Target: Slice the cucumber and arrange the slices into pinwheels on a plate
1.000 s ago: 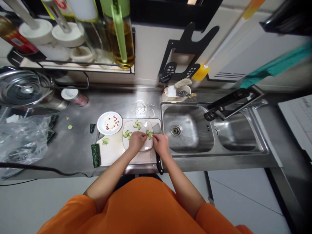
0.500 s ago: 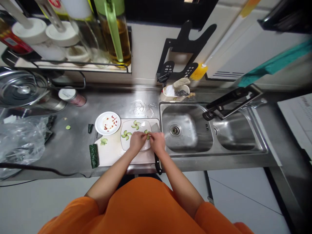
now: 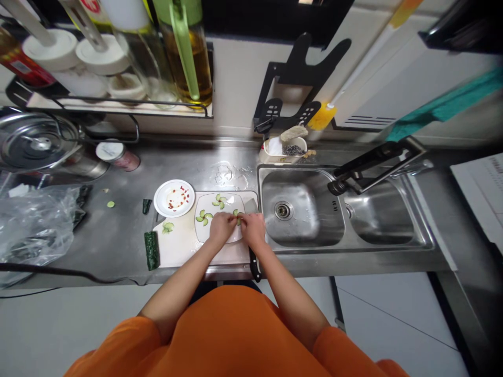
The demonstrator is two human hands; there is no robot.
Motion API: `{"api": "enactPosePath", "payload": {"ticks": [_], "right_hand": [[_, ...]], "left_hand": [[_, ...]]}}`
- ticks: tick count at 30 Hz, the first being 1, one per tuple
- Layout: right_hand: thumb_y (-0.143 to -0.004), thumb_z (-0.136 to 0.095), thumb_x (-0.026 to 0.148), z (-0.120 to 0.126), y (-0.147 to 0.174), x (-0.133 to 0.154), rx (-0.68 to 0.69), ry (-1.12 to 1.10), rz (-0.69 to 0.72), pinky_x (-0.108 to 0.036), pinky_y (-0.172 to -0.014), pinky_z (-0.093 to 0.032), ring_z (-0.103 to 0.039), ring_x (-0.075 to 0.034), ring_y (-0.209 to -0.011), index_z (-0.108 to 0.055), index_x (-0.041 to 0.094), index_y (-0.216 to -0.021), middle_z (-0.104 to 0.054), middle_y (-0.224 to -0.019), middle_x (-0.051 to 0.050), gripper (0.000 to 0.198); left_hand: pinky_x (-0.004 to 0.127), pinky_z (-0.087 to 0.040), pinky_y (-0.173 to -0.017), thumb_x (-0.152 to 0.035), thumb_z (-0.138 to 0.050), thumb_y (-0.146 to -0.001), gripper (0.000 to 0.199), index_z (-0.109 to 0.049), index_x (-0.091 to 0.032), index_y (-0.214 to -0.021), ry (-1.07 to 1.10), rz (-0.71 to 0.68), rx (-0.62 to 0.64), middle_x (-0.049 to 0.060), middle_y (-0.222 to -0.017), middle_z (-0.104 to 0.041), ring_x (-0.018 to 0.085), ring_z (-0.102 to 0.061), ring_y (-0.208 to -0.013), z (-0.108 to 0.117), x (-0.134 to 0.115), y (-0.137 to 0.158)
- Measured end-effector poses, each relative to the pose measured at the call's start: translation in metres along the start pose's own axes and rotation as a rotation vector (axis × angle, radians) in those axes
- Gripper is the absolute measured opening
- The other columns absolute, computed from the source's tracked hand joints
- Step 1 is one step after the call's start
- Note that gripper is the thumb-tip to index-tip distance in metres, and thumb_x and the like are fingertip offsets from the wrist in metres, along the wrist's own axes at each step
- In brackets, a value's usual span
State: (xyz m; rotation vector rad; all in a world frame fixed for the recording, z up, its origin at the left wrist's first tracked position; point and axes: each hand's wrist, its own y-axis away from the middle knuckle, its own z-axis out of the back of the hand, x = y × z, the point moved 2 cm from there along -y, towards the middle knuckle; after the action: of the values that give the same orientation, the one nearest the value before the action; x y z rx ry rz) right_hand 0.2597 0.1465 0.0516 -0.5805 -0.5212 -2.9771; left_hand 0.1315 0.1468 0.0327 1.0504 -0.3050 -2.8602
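Both hands meet over the right side of a white square plate [image 3: 214, 235]. My left hand [image 3: 222, 228] is closed, its fingertips pinching at thin green cucumber slices [image 3: 236, 213]. My right hand [image 3: 253, 229] pinches the same slices from the other side. Two pinwheels of cucumber slices, a left one [image 3: 203, 218] and a far one [image 3: 219, 201], lie on the plate. Under the plate is a white cutting board [image 3: 173, 251] with a small pile of slices [image 3: 168, 228]. A black-handled knife [image 3: 255, 266] lies along its right edge, partly hidden by my right hand.
Left of the board lie a cucumber piece [image 3: 151, 250] and a shorter cucumber end [image 3: 146, 206]. A round white plate [image 3: 174, 212] with small red bits overlaps the board's corner. The double sink [image 3: 302, 209] is on the right, a plastic bag [image 3: 35, 225] on the left.
The view shifts very slightly. Both hands stay pinched at the same spot over the plate, with little visible movement.
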Motion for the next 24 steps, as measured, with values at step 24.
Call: {"api": "enactPosePath", "payload": {"ticks": [24], "right_hand": [[-0.089, -0.048, 0.024, 0.013, -0.001, -0.001, -0.055, -0.021, -0.043, -0.029, -0.076, -0.034, -0.046, -0.023, -0.097, -0.069, 0.030, -0.108, -0.063, -0.092, -0.005, 0.029]], "left_hand": [[0.032, -0.043, -0.084, -0.025, -0.063, -0.076, 0.013, -0.073, -0.019, -0.081, 0.034, 0.027, -0.124, 0.006, -0.086, -0.070, 0.021, -0.060, -0.085, 0.027, 0.011, 0.006]]}}
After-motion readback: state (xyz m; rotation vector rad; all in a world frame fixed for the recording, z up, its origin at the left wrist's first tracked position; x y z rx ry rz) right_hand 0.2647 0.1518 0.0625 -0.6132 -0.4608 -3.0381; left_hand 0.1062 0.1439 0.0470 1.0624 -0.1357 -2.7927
